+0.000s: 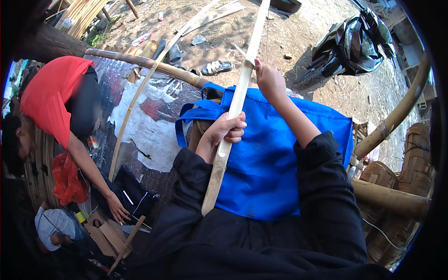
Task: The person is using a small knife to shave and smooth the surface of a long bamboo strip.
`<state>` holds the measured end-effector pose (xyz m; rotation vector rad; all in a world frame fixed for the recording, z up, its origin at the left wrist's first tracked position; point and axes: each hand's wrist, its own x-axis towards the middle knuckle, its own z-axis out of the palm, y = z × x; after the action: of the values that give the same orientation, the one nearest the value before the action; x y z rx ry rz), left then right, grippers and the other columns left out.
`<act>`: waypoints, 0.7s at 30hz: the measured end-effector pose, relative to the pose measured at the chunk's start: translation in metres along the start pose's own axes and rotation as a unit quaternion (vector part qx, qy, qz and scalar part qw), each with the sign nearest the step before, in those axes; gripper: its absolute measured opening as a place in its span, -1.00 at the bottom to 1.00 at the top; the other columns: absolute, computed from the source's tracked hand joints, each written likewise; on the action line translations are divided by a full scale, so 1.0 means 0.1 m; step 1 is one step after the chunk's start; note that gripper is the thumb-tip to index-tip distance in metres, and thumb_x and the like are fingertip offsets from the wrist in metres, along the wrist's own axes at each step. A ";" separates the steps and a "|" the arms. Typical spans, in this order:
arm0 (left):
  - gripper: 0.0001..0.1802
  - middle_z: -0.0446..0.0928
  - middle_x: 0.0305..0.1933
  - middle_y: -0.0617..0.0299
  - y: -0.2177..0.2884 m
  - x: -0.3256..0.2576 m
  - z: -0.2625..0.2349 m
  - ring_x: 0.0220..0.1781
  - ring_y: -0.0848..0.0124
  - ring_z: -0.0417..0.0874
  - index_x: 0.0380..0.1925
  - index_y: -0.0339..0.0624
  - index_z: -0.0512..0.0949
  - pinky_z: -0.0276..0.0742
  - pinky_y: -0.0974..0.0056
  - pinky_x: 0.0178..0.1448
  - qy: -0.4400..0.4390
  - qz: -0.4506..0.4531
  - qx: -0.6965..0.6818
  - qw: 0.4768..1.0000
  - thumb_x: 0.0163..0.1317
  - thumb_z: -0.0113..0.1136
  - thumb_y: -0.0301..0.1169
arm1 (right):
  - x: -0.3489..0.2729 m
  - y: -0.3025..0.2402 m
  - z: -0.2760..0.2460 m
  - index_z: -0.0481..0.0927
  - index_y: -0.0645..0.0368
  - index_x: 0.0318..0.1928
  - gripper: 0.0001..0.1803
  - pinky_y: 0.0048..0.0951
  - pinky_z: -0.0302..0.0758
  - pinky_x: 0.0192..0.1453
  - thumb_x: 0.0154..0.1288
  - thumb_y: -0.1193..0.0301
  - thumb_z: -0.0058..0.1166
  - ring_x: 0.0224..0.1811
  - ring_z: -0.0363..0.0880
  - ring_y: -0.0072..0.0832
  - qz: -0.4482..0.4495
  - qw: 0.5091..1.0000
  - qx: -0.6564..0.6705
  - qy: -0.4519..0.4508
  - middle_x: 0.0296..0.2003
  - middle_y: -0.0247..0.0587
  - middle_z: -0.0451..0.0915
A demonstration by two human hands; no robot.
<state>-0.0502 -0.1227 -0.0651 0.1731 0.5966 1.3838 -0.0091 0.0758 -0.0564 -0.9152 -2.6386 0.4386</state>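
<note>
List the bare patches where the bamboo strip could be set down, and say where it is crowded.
Free: the blue bag on the lap, right of the bamboo strip, and the dirt ground between sandal and motorbike. Crowded: lower left, around another person's hand.

Bright, hard daylight outdoors. Sun falls strongly on the dirt ground [280,42] and the blue bag [270,158], with sharp dark shadows beside the motorbike [359,42]. The black sleeves [326,196] swallow detail. Fisheye bending curves straight bamboo near the rim, and black corners ring the round picture. The centre is sharp.
</note>
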 end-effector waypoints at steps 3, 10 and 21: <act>-0.74 -0.01 -0.73 0.55 0.01 -0.02 -0.02 -0.80 0.74 -0.05 -0.53 0.03 0.17 -0.14 0.57 -0.75 -0.015 0.005 -0.031 0.999 0.13 0.03 -0.55 | -0.47 -0.03 -0.12 0.53 0.21 -0.56 -0.47 -0.02 0.37 -0.52 0.39 0.12 -0.30 -0.61 0.47 0.04 -0.071 0.992 0.095 -0.036 -0.67 0.11 0.47; -0.74 0.01 -0.74 0.54 0.08 -0.12 0.00 -0.84 0.75 -0.09 -0.54 0.00 0.15 -0.20 0.59 -0.80 -0.020 0.016 -0.081 0.996 0.09 -0.01 -0.60 | -0.81 -0.15 -0.22 0.26 0.20 -0.44 -0.64 -0.08 0.29 -0.55 0.32 0.17 -0.12 -0.60 0.42 0.03 -0.180 0.975 0.071 -0.107 -0.72 0.01 0.38; -0.70 -0.03 -0.75 0.53 0.04 -0.15 -0.06 -0.83 0.73 -0.07 -0.57 0.05 0.13 -0.17 0.55 -0.76 -0.043 0.000 -0.049 0.998 0.04 0.03 -0.58 | -0.27 -0.09 -0.19 0.42 0.27 -0.54 -0.51 -0.04 0.32 -0.50 0.36 0.12 -0.22 -0.58 0.44 0.07 -0.117 0.984 0.102 -0.085 -0.67 0.13 0.43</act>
<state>-0.0574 -0.1376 -0.0645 0.1540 0.4559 1.3954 0.0136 0.0551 -0.0413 -0.5182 -2.7440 0.7377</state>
